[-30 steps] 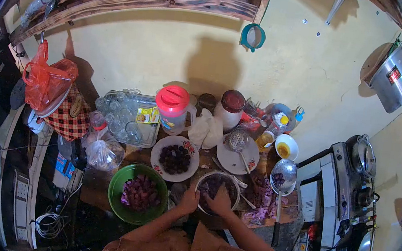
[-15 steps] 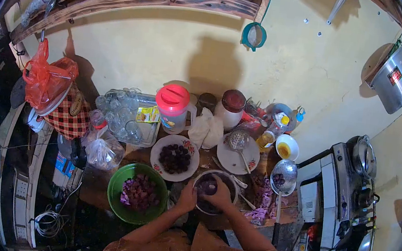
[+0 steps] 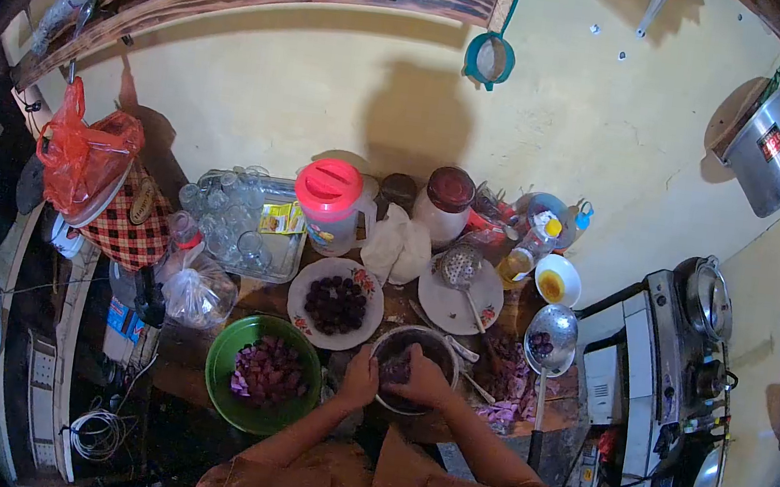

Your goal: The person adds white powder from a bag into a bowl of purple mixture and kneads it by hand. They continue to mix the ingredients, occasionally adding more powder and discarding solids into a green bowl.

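A round metal bowl (image 3: 448, 350) holding purple mash (image 3: 395, 373) stands at the table's front middle. My left hand (image 3: 359, 377) is closed at the bowl's left rim, its fingertips partly hidden. Inside the bowl, my right hand (image 3: 424, 382) has its fingers curled around some of the mash. Left of my hands is a green basin (image 3: 218, 359) of purple chunks. Behind it, a floral plate (image 3: 299, 323) bears small dark purple balls. Right of the bowl lie purple peelings (image 3: 508, 406) and a metal ladle (image 3: 551, 329) with dark pieces in it.
A skimmer (image 3: 460, 270) rests on a white plate (image 3: 490, 300). At the back stand a pink-lidded pitcher (image 3: 329, 199), a red-lidded jar (image 3: 449, 202), an oil bottle (image 3: 525, 255) and a tray (image 3: 279, 261) of glasses. A stove (image 3: 661, 374) is on the right.
My right hand's fingers have shifted slightly left within the bowl, and the purple lump shows less. My left hand stays at the left rim. The whole view has moved a little.
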`<state>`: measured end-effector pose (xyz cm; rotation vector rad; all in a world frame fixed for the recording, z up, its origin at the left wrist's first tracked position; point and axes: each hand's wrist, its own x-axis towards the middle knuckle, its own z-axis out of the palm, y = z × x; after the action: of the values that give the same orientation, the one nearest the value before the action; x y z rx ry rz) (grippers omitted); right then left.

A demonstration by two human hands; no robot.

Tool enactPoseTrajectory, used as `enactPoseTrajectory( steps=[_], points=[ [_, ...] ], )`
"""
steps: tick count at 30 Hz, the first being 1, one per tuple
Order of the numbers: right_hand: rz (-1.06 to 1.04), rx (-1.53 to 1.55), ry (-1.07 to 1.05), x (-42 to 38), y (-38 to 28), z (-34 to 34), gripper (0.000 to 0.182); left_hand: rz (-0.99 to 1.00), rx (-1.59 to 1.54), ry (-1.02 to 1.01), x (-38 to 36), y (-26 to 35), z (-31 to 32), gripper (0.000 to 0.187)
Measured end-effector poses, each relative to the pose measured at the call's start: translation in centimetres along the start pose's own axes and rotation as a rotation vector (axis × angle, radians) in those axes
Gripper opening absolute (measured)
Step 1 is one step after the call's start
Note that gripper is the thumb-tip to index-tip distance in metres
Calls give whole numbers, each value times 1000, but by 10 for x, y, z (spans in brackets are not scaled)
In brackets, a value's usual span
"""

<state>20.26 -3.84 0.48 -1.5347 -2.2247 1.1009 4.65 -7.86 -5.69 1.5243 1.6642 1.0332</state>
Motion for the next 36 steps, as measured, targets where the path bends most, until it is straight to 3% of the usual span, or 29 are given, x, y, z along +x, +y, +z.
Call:
enactPoseTrajectory(
  steps=[2,4,8,10,13,16,20,23,25,27,31,33,35,36],
  points=[
    [44,-74,-38,8,2,0,69,87,28,99,-1,-7,6,28],
    [-159,-240,-163,21,18,3,67,40,17,50,-1,7,-2,27],
    [-180,-108,-235,24,20,-11,64,-5,26,-48,8,11,-14,25],
    [-67,-179,43,11,8,-17,60,25,13,-12,9,3,-11,23],
    [-132,-184,177,-5,-11,-21,58,51,11,-12,6,4,-10,21],
    [-317,-173,16,-15,20,2,61,49,13,-24,7,6,-8,19],
    [-295,-367,128,-14,22,17,70,42,10,-7,7,6,-5,22],
    [-168,-227,163,-6,39,48,69,-44,38,-123,7,-4,-3,26],
    [-162,-677,166,-8,30,52,57,-75,35,-128,8,-4,-1,28],
    [-83,-640,70,-2,19,47,49,-106,35,-133,7,-6,2,30],
    [163,-559,-82,17,14,49,36,75,81,-19,9,-14,6,29],
    [189,-544,-109,20,12,44,34,121,98,7,9,-11,3,26],
    [218,-530,-135,21,10,39,32,-88,26,-145,12,8,-8,19],
    [240,-457,-158,22,12,38,37,-83,25,-144,11,7,-7,19]
  ],
)
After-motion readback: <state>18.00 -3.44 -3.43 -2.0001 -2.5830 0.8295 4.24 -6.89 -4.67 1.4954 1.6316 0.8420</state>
